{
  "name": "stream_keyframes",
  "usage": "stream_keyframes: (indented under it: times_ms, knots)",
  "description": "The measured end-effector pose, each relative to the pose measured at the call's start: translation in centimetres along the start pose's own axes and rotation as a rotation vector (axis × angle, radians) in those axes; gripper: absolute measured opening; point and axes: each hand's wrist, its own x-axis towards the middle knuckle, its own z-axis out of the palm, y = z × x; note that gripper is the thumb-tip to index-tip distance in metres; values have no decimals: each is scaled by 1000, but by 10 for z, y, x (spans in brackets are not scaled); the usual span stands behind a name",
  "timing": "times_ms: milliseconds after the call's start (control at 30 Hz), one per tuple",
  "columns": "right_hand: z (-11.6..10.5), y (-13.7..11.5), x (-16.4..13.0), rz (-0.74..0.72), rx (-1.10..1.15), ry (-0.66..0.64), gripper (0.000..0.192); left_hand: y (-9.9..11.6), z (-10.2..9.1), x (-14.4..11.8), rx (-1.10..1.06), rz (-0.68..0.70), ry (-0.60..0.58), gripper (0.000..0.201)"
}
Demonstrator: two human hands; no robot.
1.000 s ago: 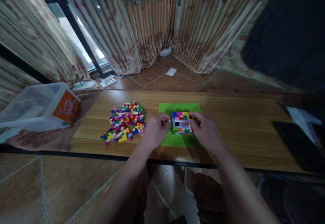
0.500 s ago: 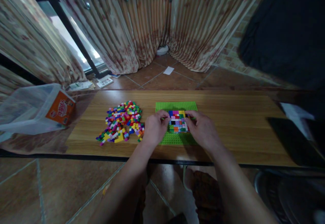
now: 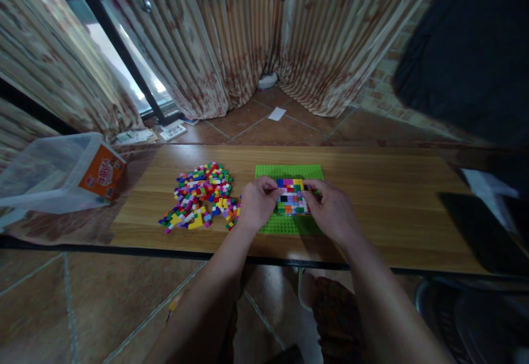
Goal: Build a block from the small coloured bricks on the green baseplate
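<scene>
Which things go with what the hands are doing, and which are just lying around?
Part of the job:
- colourful brick block, between both hands
- green baseplate underneath
- loose brick pile, probably

Just lying around, it seems:
- clear bin with orange label
- white paper on the floor
- black flat thing

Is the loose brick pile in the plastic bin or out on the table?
Out: the loose brick pile lies spread on the wooden table, left of the green baseplate; the plastic bin sits farther left.

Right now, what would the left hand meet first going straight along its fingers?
Likely the multicolored brick block on the green baseplate; the left hand has its fingertips at the block's left edge, contact unclear.
</scene>
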Motion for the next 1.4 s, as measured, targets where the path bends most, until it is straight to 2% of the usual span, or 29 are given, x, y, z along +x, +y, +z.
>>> stream_keyframes:
  times_ms: [167, 600, 700, 833, 967, 1067, 1167, 1267, 1333, 1400]
  knots:
    - [-1, -1, 0, 22, -1, -22, 33, -1, 1, 1, -82, -60, 3, 15]
    - [-1, 2, -1, 15, -23, -44, 37, 5, -2, -2, -32, -79, -51, 11]
    - [-1, 3, -1, 20, -26, -53, 37, 6, -12, -3, 9, -44, -57, 7]
    - [-2, 2, 0, 25, -36, -40, 36, 6, -36, 0, 18, -3, 15, 7]
    - [-6, -4, 1, -1, 15, 115, 30, 9, -61, 1, -10, -1, 113, 9]
    - [-6, -21, -2, -69, 132, 228, 25, 12, -72, 1, -15, -6, 182, 9]
    - [3, -47, -12, -163, 259, 119, 21, 11, -79, 0, -33, -3, 207, 9]
    - [20, -72, -28, -286, 269, -128, 18, 8, -82, -1, -57, -5, 199, 7]
    - [34, -85, -38, -310, 252, -269, 15, 5, -84, -2, -60, -3, 196, 7]
    - [47, -94, -45, -290, 207, -359, 15, 3, -87, -3, -56, -2, 205, 6]
